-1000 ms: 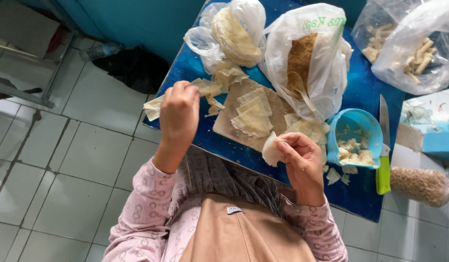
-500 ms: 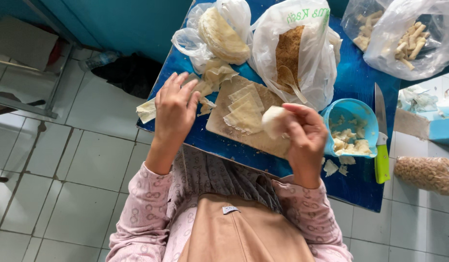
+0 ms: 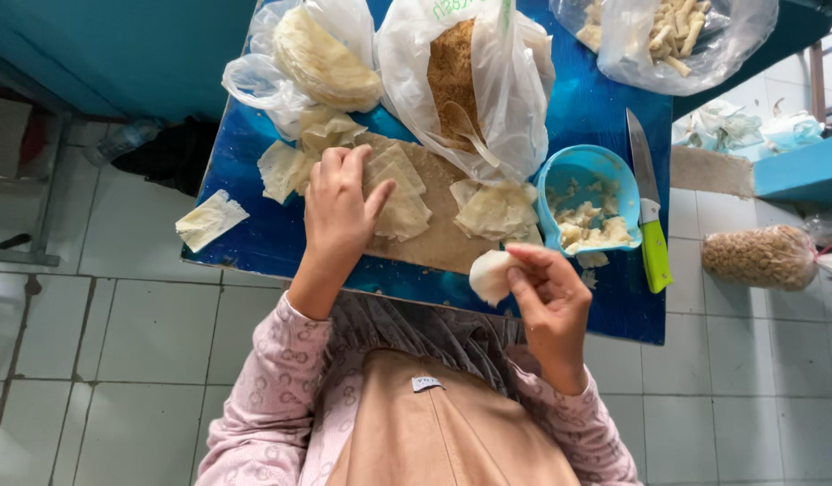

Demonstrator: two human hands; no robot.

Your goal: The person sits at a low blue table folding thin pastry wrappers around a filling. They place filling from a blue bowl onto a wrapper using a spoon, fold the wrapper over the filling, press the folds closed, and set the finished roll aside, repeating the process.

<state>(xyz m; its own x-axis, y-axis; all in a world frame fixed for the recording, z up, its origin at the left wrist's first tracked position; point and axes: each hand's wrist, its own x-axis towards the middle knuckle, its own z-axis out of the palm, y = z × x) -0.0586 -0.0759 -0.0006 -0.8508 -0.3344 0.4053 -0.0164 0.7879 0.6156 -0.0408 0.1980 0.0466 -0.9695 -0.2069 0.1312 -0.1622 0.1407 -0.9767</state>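
- My left hand (image 3: 337, 211) lies flat, fingers spread, on thin wrapper sheets (image 3: 400, 191) atop the wooden board (image 3: 443, 238).
- My right hand (image 3: 548, 301) – fingers pinched on a white dough piece (image 3: 489, 274) – hovers over the blue table (image 3: 254, 236) edge, below the blue bowl (image 3: 585, 175).

A blue table (image 3: 254, 243) fills the upper middle of the frame. On it lie a brown cutting board (image 3: 443, 238) at centre, clear plastic bags (image 3: 281, 76) of pale sheets at upper left, a white bag (image 3: 515, 117) of brown crumbs at top centre, a blue bowl (image 3: 582, 171) right of the board, and a green-handled knife (image 3: 652, 243) by the right edge. One pale sheet (image 3: 211, 219) overhangs the left edge.
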